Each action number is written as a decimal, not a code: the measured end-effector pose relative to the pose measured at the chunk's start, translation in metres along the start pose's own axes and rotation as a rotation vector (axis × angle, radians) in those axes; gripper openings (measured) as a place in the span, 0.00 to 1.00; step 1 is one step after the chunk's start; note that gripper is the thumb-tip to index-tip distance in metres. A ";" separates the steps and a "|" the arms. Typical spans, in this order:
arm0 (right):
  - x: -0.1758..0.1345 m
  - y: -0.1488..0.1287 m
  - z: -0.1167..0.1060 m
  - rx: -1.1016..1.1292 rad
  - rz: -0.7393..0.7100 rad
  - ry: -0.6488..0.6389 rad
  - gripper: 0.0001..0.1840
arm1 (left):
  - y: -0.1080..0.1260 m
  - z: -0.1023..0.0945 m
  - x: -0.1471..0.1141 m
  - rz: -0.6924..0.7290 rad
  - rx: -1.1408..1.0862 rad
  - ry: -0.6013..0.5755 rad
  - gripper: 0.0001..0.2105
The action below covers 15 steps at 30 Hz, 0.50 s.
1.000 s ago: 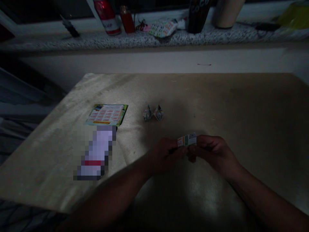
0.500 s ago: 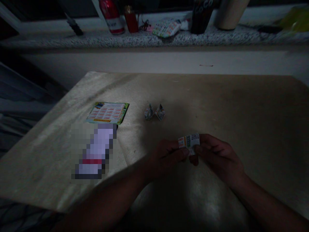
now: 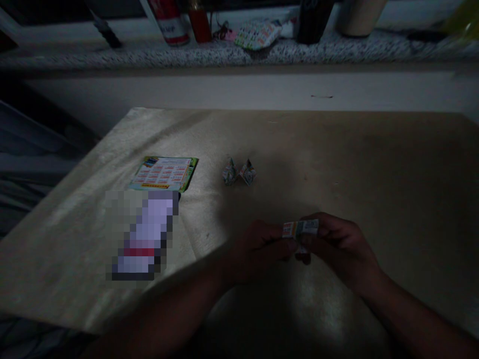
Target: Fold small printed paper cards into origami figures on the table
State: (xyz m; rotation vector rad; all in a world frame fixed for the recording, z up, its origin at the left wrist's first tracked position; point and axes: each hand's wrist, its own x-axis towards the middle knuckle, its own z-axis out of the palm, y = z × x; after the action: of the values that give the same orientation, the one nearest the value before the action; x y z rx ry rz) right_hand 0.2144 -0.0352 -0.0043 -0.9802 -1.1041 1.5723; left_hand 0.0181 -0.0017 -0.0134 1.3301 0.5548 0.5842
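A small folded piece of printed paper (image 3: 309, 228) with orange, green and white print is held up above the table between both hands. My left hand (image 3: 262, 247) is closed on its left part, with the thumb on the near face. On the other side my right hand (image 3: 337, 244) pinches the right part, its thumb also in front and its fingers behind. Both thumbs cover the lower middle of the paper. Farther off on the table stand two joined, pointed folded-paper shapes (image 3: 247, 173).
A printed card or leaflet (image 3: 162, 173) lies at the left, with a blurred-out phone-like device (image 3: 149, 229) just nearer. Behind the beige table (image 3: 359, 144) runs a speckled sill (image 3: 209, 57) with a red can (image 3: 172, 25), a red bottle (image 3: 200, 24) and a crumpled printed packet (image 3: 258, 36).
The paper has moved slightly right and down with both hands, and its upper part now tips so that less of its face shows. The camera view has shifted a little.
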 end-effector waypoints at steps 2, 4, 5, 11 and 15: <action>-0.001 0.001 0.001 0.048 0.016 0.009 0.05 | 0.001 0.002 0.001 -0.001 0.000 -0.009 0.19; -0.001 0.000 0.003 0.087 0.038 0.004 0.05 | 0.003 0.003 0.001 0.009 0.017 -0.008 0.19; -0.001 0.000 0.003 0.101 0.048 -0.001 0.05 | 0.003 0.004 0.001 0.010 0.022 -0.009 0.18; -0.002 -0.005 0.004 0.154 0.058 0.018 0.09 | 0.003 0.002 -0.002 -0.013 0.007 0.012 0.19; -0.002 -0.007 0.002 0.046 0.019 0.019 0.11 | 0.000 0.001 -0.003 -0.024 0.061 0.034 0.20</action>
State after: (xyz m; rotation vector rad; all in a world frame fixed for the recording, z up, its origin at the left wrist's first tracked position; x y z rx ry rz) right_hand 0.2143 -0.0367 0.0031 -0.9757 -1.0435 1.5939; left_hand 0.0164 -0.0047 -0.0128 1.3715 0.6195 0.5748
